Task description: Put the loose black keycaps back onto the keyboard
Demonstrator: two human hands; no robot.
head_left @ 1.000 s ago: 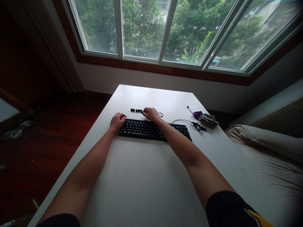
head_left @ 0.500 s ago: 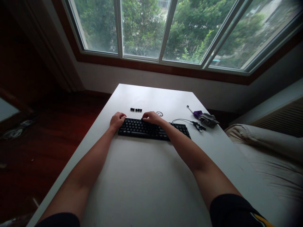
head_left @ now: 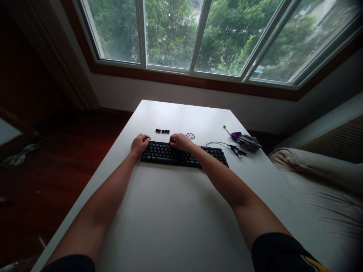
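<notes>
A black computer keyboard lies flat across the white table. At its far left corner my left hand is closed, thumb and fingers gripping the keyboard's edge. Over the top rows, left of the middle, my right hand has its fingers curled together in a pinch. Whatever sits between those fingertips is too small and dark to make out. Just beyond the keyboard, several loose black keycaps stand in a short row. My right forearm hides part of the keys.
Behind my right hand lies a thin ring-like thing. A bundled black cable rests right of the keyboard. Farther right are a small brush and a purple and grey cloth. The white table runs toward the window.
My right hand has turned slightly, its fingers curling over the top rows. My left hand stays at the keyboard's corner, and the keycaps keep their places.
</notes>
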